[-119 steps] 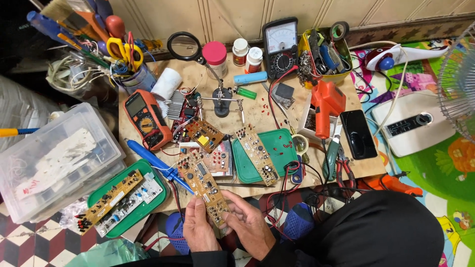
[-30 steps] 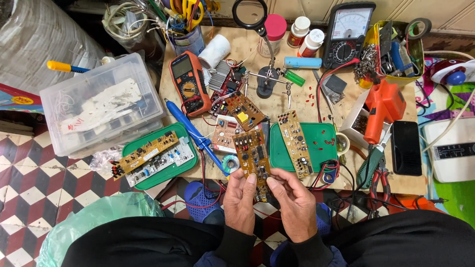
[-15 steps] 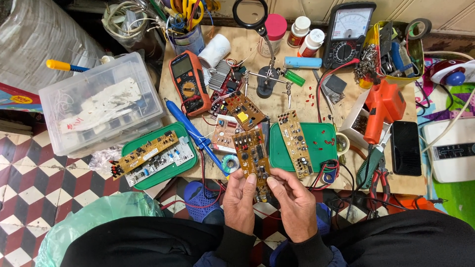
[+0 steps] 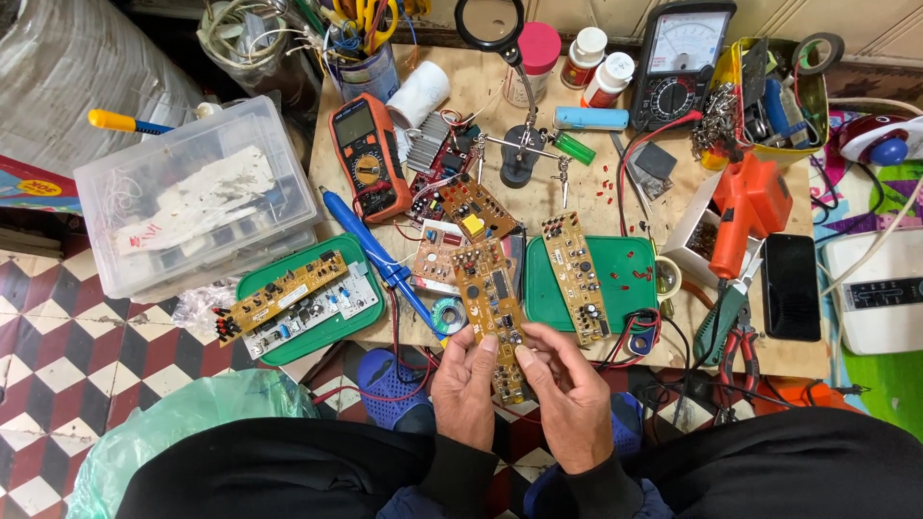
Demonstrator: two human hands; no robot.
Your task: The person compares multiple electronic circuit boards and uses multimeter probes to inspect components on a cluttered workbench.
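A long brown circuit board (image 4: 488, 306) with black and silver parts is held over the near edge of the wooden bench (image 4: 577, 197). My left hand (image 4: 463, 386) grips its lower left edge, thumb on top. My right hand (image 4: 567, 389) holds the lower right side, with a fingertip pressing near the board's bottom end. A second brown board (image 4: 575, 277) lies just to the right on a green tray (image 4: 625, 279). A blue soldering iron (image 4: 382, 261) lies to the left of my hands.
An orange multimeter (image 4: 368, 168), an analogue meter (image 4: 681, 60), a helping-hand magnifier (image 4: 519, 144), an orange glue gun (image 4: 748, 210) and a black phone (image 4: 791, 285) crowd the bench. A clear plastic box (image 4: 192, 197) and a green tray with boards (image 4: 308, 303) sit at the left.
Since four seconds ago the view has shifted, so the bench sits more to the right. In the last second my hands and the board have barely moved.
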